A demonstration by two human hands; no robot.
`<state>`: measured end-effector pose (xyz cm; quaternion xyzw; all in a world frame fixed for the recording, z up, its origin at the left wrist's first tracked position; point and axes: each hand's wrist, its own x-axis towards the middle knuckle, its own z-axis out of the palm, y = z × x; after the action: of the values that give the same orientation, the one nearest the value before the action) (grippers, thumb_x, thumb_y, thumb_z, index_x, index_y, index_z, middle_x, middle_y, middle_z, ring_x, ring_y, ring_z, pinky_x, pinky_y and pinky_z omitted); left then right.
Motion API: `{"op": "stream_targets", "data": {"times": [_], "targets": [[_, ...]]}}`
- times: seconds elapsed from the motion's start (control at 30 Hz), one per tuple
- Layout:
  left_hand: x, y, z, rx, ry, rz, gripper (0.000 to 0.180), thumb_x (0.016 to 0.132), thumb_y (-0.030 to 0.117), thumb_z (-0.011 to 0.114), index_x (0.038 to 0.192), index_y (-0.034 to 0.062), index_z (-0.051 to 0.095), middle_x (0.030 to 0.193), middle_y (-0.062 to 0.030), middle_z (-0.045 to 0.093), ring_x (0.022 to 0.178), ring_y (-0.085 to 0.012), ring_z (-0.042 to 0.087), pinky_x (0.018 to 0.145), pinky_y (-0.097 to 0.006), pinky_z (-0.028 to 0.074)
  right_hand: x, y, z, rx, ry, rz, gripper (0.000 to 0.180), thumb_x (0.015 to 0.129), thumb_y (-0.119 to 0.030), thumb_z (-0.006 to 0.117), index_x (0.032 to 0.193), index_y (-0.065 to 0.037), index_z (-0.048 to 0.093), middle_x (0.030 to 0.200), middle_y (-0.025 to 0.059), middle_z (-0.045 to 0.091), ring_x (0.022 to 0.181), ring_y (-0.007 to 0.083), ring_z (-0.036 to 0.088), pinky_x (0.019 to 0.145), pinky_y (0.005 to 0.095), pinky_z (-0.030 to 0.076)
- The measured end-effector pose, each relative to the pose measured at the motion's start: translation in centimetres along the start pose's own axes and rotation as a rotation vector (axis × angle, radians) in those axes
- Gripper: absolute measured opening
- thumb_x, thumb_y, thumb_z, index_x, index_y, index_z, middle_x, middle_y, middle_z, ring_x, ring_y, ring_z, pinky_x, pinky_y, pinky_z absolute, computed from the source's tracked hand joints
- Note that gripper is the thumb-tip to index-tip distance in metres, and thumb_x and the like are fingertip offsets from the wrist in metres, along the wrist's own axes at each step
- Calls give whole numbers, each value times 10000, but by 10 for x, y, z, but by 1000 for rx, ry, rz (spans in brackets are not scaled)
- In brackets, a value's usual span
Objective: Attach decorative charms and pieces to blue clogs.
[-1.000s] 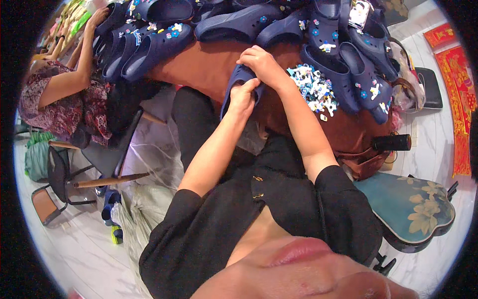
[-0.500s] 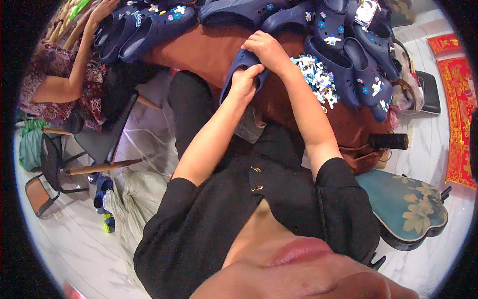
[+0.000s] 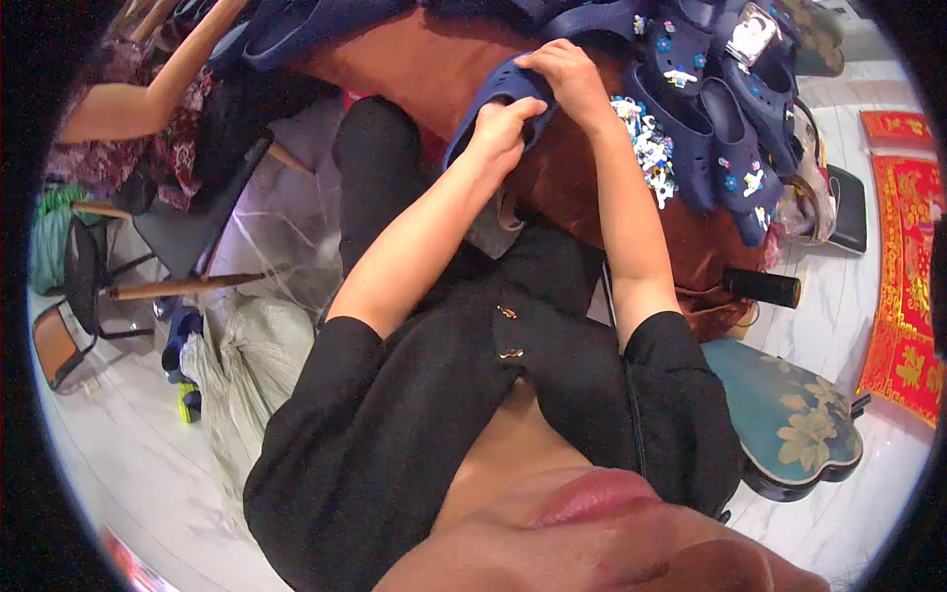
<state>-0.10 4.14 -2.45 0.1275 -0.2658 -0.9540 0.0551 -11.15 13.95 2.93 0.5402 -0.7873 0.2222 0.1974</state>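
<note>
Over the brown-covered table [image 3: 395, 74], both my hands hold one navy clog [image 3: 490, 91]. My left hand [image 3: 506, 133] reaches into its foot opening, with the thumb up and the other fingers partly hidden inside. My right hand [image 3: 570, 81] is bent over the clog's far right side, fingertips pressed on its upper. Whether a small piece is pinched there, I cannot make out. Just right of my right forearm lies a pile of small white, blue and yellow shoe charms [image 3: 648, 153]. Beyond it are several navy clogs [image 3: 725, 113] with charms fixed on them.
At the left, another person's arm [image 3: 123, 111] reaches toward the table, near a dark chair [image 3: 187, 232]. A crumpled plastic bag [image 3: 261, 345] lies on the floor. On my right are a teal floral seat [image 3: 784, 419], a black cylinder [image 3: 764, 286] and a red banner [image 3: 908, 286].
My view has shifted a little. Both hands and the clog sit slightly higher and farther right in the picture, still in nearly the same hold. The other person's hand has left the view.
</note>
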Motion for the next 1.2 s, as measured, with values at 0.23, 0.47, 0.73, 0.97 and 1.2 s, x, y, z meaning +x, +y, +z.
{"op": "stream_targets", "data": {"times": [0.23,0.47,0.73,0.97,1.2], "targets": [[0,-7,6,37,91,114,325,740,-85,690,1048,-5,623,1027,-67,652,917,-211,650,819,-336,533,-5,-9,3,247,91,245,183,835,-56,682,990,-97,770,917,95,727,916,271,661,820,368,536],[-2,-6,3,54,74,55,299,770,-77,690,1056,-20,621,1028,-86,658,898,-217,667,817,-337,549,-3,-8,7,237,101,270,169,845,-58,692,990,-101,768,922,88,722,916,271,654,822,363,526],[-4,-4,3,0,22,82,376,709,-63,723,1064,-12,613,1034,-64,628,944,-176,621,794,-302,496,6,-4,12,177,54,161,136,814,-84,708,939,-86,762,890,69,712,897,279,632,821,381,503],[-5,-3,3,15,59,12,416,712,-64,724,1101,-4,591,1058,-62,615,954,-178,614,808,-302,500,13,-4,8,202,-8,94,119,802,-83,707,914,-71,746,922,64,719,914,277,633,830,381,505],[-4,-6,-1,-17,16,40,407,747,-72,715,1126,3,587,1077,-71,626,980,-200,632,859,-324,515,15,-5,7,216,-76,22,128,794,-69,694,909,-90,746,924,57,727,915,269,645,831,374,517]]}}
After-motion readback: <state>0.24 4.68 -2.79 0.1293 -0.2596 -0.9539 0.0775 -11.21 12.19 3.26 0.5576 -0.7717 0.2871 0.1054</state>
